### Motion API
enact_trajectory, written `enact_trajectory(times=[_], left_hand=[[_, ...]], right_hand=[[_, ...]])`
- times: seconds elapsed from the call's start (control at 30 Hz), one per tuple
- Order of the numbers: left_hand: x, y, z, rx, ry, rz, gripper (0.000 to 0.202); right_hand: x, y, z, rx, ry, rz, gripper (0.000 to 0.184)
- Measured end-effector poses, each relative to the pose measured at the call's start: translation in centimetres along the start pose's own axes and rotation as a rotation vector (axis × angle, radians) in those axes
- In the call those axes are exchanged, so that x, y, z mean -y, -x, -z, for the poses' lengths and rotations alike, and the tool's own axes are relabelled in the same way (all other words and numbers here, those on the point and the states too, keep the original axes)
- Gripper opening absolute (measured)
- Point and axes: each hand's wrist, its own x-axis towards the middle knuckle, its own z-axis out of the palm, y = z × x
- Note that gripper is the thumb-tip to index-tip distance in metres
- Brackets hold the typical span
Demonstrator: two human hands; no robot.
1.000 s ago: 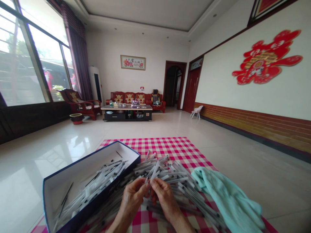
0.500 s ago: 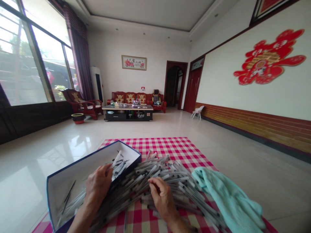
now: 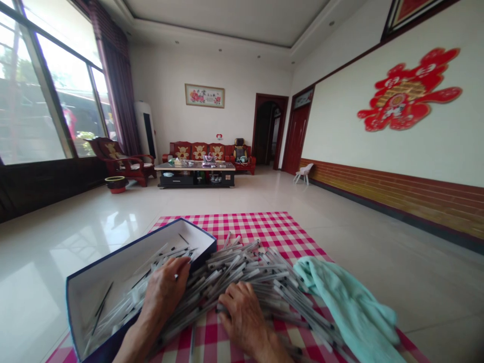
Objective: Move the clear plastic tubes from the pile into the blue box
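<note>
Clear plastic pens (image 3: pixel 242 275) with dark tips lie in a loose heap under and ahead of both grips, with more inside the box beside the left grip.

Polished tile floor (image 3: pixel 381 282) surrounds the setup, open to the right of the right grip. On it, a red-and-white gingham cloth (image 3: pixel 230 227) extends ahead of the grips, uncovered beyond the heap. White-lined dark blue box (image 3: pixel 124 248) sits under and left of the left grip; its long wall on the heap side passes beneath that hand. Mint-green towel (image 3: pixel 348 307) lies bunched just right of the right grip, touching the heap's edge.

Left grip (image 3: pixel 164 295): over the box wall, fingers slightly curled on pens; cannot tell whether any pen is held. Right grip (image 3: pixel 244 320): released, fingers spread flat on the heap.

Judgement: barrels lie crossed and likely roll, so taking a few from the heap's edge should disturb fewer. Box wall is the edge to clear; open room lies ahead on the cloth.
</note>
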Motion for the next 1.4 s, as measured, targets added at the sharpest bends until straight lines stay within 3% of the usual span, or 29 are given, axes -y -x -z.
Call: enact_trajectory(times=[0.1,0.17,0.3,0.47,0.6,0.77,0.97,1.13,1.27,1.4], left_hand=[[-1.4,1.1,-1.5,0.241,0.112,-0.179,0.026],[-1.7,1.7,-2.5,0.342,0.118,-0.249,0.026],[-1.3,2.2,-3.7,0.403,0.102,-0.283,0.023],[-1.7,2.1,-3.6,0.415,0.219,-0.262,0.019],[-2.5,2.2,-3.7,0.437,0.347,-0.189,0.024],[-2.9,2.5,-5.1,0.4,0.541,-0.028,0.024],[-1.9,2.2,-6.3,0.29,0.866,0.234,0.04],[-2.2,2.0,-5.4,0.305,1.086,0.328,0.044],[-2.8,2.3,-5.9,0.347,1.063,0.225,0.043],[-3.0,2.8,-6.8,0.363,0.964,0.184,0.042]], right_hand=[[-0.2,-0.1,-0.3,-0.008,0.005,0.014,0.011],[-0.3,-0.1,-0.4,-0.034,-0.016,0.028,0.01],[-0.4,-0.4,0.0,-0.072,-0.036,0.053,0.01],[-0.4,-0.7,0.9,-0.093,-0.125,0.029,0.02],[-0.8,-0.6,0.8,-0.11,-0.195,0.06,0.037],[-1.1,-0.6,0.2,-0.157,-0.193,0.124,0.04],[-0.9,-0.6,0.1,-0.382,-0.196,0.14,0.038],[-1.4,-0.6,-0.4,-0.396,-0.506,-0.092,0.021],[-1.9,-1.1,-0.3,-0.37,-0.963,-0.354,0.032],[-2.0,-1.3,0.2,-0.344,-1.255,-0.496,0.038]])
